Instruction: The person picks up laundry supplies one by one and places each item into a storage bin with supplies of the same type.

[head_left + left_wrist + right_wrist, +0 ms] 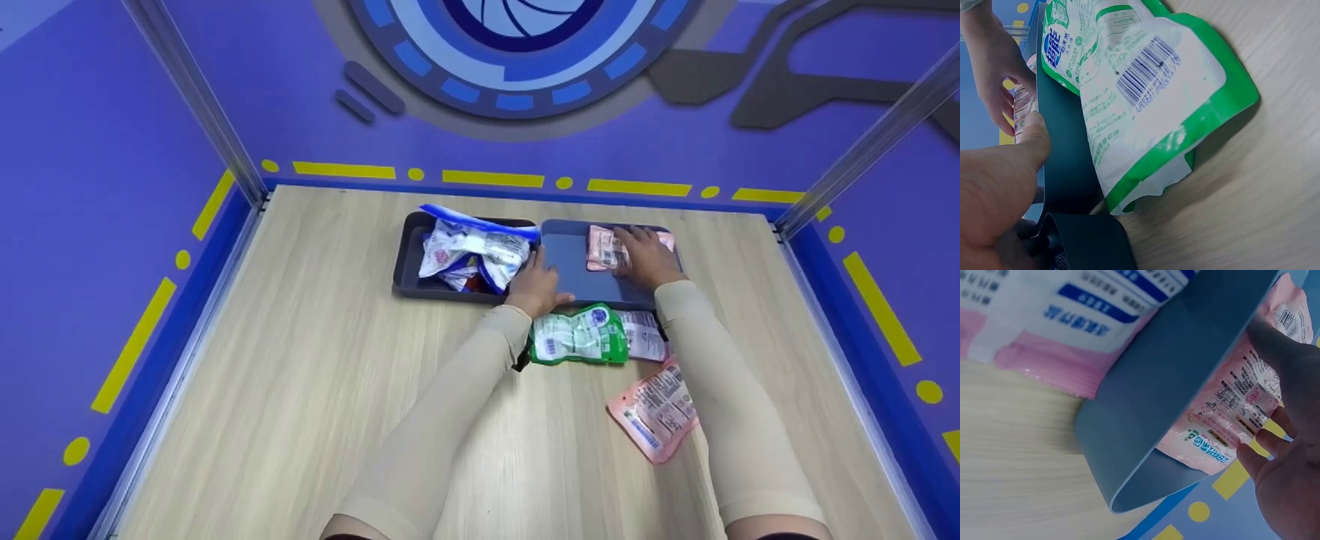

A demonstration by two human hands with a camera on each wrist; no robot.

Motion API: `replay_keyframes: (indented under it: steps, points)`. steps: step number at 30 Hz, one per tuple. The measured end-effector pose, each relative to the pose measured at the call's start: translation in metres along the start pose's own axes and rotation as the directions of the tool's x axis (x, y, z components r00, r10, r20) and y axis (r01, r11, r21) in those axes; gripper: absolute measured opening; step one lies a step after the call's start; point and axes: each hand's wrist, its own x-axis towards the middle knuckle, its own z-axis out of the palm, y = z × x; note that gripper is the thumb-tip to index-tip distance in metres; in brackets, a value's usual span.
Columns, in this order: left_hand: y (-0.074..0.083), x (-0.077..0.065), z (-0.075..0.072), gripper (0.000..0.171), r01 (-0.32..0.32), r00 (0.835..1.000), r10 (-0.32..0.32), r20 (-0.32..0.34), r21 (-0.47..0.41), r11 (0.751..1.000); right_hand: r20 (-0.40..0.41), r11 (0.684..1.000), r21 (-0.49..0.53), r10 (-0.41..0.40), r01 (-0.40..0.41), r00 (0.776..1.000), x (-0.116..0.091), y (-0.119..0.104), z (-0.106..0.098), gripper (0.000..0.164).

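In the head view a blue-grey tray [568, 262] stands beside a black tray [409, 262] that holds blue-and-white pouches [480, 247]. My right hand [646, 259] grips a pink pouch [1224, 410] inside the blue-grey tray, thumb and fingers on opposite edges. My left hand [536, 286] rests where the two trays meet, its fingers extended and its thumb near the front rim. Just in front of the blue-grey tray lies a green-and-white pouch [577, 335], close to the left wrist. What the left fingertips touch is partly hidden.
A pale pouch [643, 335] lies right of the green one, partly under the right forearm. Nearer the front is another pink pouch [656, 412], beside the right sleeve. Blue-purple panels [300, 90] wall the wooden table [322, 375] at the back and sides.
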Motion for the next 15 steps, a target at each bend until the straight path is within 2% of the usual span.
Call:
replay_keyframes:
  steps: [7, 15]
  points:
    - [-0.0003, 0.0004, -0.0003, 0.072, -0.001, 1.0, 0.001, 0.007, 0.001, 1.0, -0.003, 1.0, 0.007, -0.013, 0.013, 1.0, -0.002, 0.0027, 0.0009, 0.089]
    - [-0.0001, -0.0078, -0.0019, 0.071, -0.012, 0.999, 0.012, -0.033, 0.003, 1.0, -0.031, 0.999, -0.013, -0.038, 0.038, 0.999, -0.0059, 0.0023, 0.0025, 0.089]
